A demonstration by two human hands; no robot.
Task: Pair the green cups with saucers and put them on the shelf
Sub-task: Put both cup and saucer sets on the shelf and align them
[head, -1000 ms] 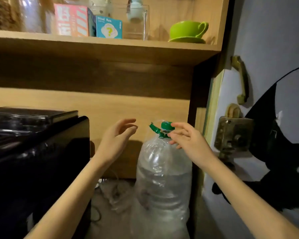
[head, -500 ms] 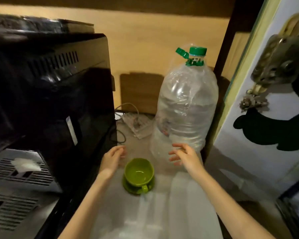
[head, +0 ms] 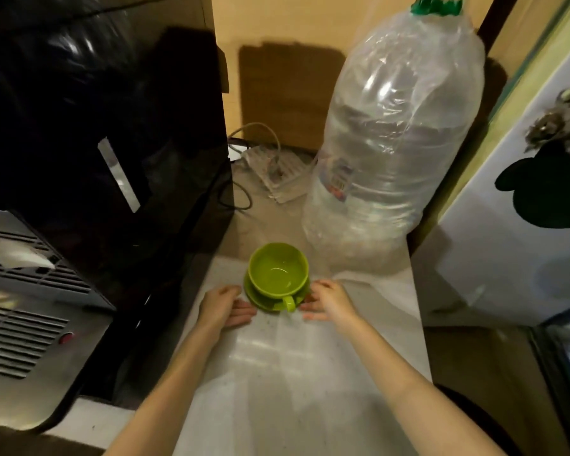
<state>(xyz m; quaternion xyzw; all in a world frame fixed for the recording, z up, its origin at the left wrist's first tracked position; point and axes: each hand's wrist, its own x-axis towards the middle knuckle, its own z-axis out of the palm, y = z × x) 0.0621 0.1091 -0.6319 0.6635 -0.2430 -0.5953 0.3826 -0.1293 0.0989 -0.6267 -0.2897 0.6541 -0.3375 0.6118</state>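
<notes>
Big clear water bottle, plastic-wrapped, green cap, partly filled, upper right of frame. Black appliance fills the left. Green cup, empty, sits on its green saucer at frame centre on the pale table, handle toward the camera. Left hand and right hand flank the saucer, fingers spread open, holding nothing; contact with the rim unclear. White power strip behind.

Both forearms reach forward; left hand and right hand lie low, fingers loosely curled.
</notes>
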